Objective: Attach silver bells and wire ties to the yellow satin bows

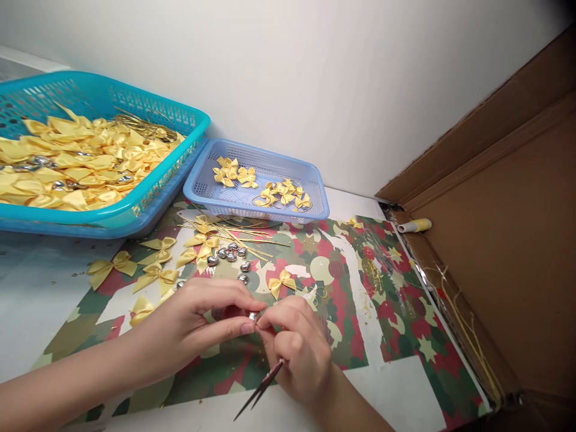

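Observation:
My left hand (216,309) pinches a small silver jingle bell (253,315) between thumb and fingertips. My right hand (297,345) meets it there, its thumb and forefinger closed close against the bell; whether they hold a thin cord is too small to tell. Dark scissors (260,391) stick out below the right hand's curled fingers, points toward me, handles hidden. Beyond the hands lie several loose silver bells (231,257) and a yellow ribbon bow (282,284). More yellow bows (157,276) are spread to the left, near gold cords (245,236).
A turquoise basket (180,174) heaped with yellow bows, bells and gold cords stands back left. Beside it, a blue basket (256,211) holds several bows. Cardboard (499,240) walls the right side, with a yellow-and-white tube (414,225) by it. Patterned paper (333,264) covers the table.

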`<state>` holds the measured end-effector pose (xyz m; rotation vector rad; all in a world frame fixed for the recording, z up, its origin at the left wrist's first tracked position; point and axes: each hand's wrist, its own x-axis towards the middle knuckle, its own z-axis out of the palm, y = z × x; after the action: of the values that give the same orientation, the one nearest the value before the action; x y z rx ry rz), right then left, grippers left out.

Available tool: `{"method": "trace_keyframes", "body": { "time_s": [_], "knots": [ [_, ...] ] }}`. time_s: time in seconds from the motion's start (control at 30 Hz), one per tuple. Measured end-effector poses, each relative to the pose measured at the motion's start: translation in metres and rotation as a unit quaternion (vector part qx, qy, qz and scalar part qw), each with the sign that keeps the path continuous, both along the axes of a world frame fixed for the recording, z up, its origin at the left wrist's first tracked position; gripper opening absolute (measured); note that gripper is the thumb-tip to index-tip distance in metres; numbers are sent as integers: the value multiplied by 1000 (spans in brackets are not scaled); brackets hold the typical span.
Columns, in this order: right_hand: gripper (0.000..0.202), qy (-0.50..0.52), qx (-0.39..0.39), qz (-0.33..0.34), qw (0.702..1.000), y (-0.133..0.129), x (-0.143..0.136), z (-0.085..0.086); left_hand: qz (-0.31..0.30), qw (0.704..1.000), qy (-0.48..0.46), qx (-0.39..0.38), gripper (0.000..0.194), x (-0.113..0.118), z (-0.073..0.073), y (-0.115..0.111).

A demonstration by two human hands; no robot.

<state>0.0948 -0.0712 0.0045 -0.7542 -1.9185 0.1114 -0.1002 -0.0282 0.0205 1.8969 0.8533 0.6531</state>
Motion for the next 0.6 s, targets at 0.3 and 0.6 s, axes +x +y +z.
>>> {"method": "trace_keyframes", "body": {
  "time_s": [0.3, 0.6],
  "knots": [
    [21, -6, -11, 22, 1000, 3, -1, -2, -61, 998, -4, -16, 19, 0, 4, 4],
    [18, 31, -31, 34, 998, 3, 1, -5, -46, 999, -9, -28, 20, -2, 1, 7]
  ]
}}
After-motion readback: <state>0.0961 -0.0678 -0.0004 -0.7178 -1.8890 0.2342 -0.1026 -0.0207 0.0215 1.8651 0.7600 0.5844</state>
